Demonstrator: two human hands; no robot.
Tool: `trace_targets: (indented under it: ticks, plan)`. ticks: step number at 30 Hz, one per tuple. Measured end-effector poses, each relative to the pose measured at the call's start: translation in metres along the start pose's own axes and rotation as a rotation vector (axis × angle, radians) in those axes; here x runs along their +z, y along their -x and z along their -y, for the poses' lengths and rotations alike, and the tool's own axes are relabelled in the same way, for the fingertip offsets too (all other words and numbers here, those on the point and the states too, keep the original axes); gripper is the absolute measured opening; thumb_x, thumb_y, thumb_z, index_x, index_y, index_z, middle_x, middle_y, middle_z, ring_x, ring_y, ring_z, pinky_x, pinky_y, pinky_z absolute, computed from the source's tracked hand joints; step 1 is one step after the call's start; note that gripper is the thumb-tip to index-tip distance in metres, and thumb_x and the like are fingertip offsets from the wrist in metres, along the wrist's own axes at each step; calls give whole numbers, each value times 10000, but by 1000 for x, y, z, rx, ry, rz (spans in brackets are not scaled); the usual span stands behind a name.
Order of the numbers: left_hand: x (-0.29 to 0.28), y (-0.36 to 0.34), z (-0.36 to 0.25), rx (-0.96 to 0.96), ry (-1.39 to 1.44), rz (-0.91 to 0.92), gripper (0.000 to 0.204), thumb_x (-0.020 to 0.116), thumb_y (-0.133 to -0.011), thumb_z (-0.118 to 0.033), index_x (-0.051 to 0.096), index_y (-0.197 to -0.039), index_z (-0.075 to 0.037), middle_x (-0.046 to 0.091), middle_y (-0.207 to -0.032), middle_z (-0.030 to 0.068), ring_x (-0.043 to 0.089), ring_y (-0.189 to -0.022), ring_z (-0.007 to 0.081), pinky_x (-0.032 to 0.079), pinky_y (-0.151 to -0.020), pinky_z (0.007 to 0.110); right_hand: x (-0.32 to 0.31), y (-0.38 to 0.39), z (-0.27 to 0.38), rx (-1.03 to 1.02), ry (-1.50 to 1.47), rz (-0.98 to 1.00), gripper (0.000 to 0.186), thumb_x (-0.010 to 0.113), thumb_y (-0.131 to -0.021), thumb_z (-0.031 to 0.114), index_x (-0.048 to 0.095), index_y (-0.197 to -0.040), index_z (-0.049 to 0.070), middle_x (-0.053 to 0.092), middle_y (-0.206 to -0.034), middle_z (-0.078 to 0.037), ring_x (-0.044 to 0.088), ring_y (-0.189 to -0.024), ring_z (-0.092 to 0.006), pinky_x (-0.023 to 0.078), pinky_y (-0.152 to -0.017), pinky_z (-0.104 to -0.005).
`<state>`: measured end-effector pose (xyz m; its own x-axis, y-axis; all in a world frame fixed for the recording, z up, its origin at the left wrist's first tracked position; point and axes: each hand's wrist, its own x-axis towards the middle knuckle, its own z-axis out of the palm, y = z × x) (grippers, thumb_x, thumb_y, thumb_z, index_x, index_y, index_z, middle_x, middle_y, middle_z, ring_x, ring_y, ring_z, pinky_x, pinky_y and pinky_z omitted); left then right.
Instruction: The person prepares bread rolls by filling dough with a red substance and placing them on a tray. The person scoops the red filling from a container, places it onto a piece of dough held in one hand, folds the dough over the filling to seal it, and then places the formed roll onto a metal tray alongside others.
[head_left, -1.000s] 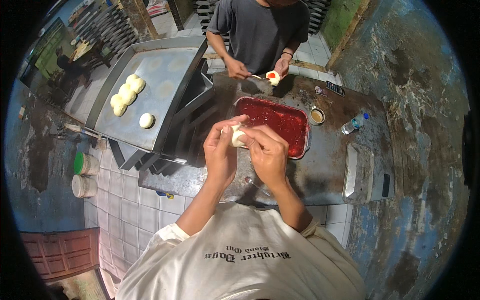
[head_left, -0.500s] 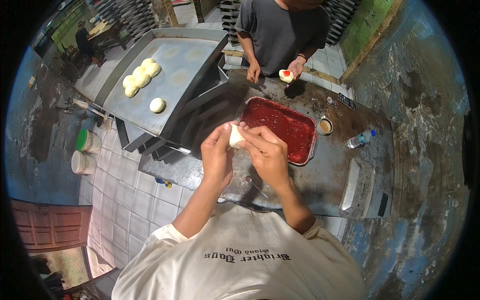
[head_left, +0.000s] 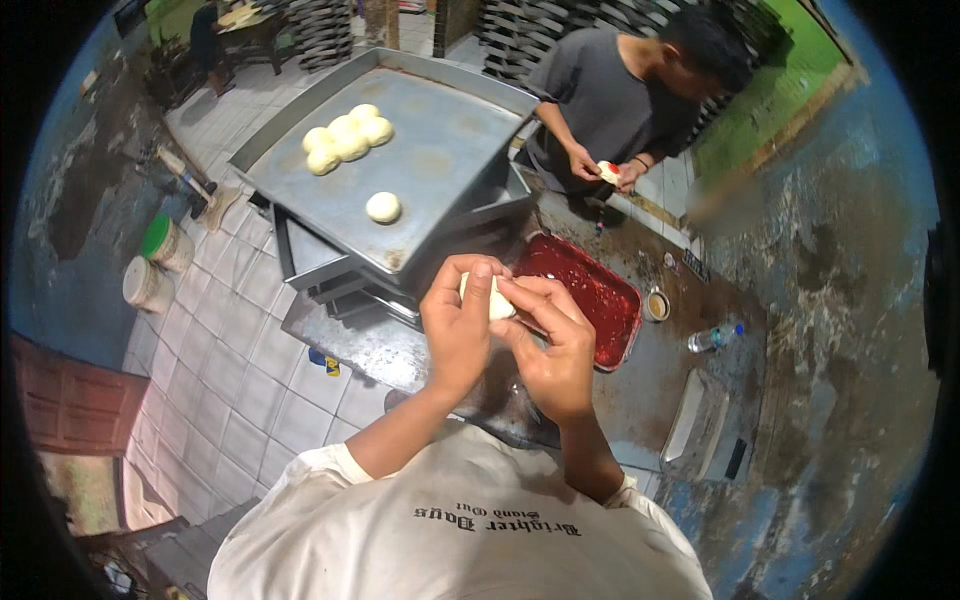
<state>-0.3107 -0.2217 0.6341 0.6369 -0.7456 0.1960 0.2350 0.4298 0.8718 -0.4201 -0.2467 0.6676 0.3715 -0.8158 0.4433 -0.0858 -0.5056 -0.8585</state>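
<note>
My left hand (head_left: 455,325) and my right hand (head_left: 550,350) meet in front of me, fingers pinched around a piece of pale dough (head_left: 496,303). Just beyond them lies a rectangular tray of glossy red paste (head_left: 633,315) on the worn metal table (head_left: 720,370). At the upper left, a big metal baking pan (head_left: 440,120) sits on other stacked pans, holding a cluster of dough balls (head_left: 345,135) and a single ball (head_left: 383,207).
A co-worker (head_left: 610,85) across the table holds dough with red paste (head_left: 608,170). A cup (head_left: 656,306), bottle (head_left: 714,338) and metal container (head_left: 685,420) stand at the right; two buckets (head_left: 165,240) are on the tiled floor. Another person (head_left: 208,45) is farther back.
The view has turned, so pans and table appear further right and lower. My hands still pinch the dough. The co-worker has bent forward, both hands now at their dough piece.
</note>
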Motion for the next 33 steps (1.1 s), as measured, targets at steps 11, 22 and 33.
trace_targets:
  ticks: [11,22,33]
  plan:
    - [-119,-44,-75,302,-238,366,493,410,-1132,-371,784,-1110,-49,623,-1446,146,497,-1418,327,280,-1176,508,96,-48,31,244,-236,331,426,852,-852,100,670,-1219,-18,709,-1045,-40,628,-962,-126,507,-877,-281]
    - [-275,-75,-83,318,-263,-29,312,606,-969,-240,726,-1113,9,685,-1250,155,593,-1226,293,405,-1096,411,142,-207,-85,-233,914,504,492,787,-911,204,652,-1312,-48,709,-1251,-229,696,-1155,-344,514,-1020,-398]
    - [-434,-55,-79,298,-234,-573,215,583,-991,-141,710,-1084,6,671,-1203,108,590,-1178,198,411,-1032,362,204,-278,-205,118,941,411,781,260,-1082,640,356,-1607,71,333,-1670,-187,254,-1562,-399,185,-1265,-533]
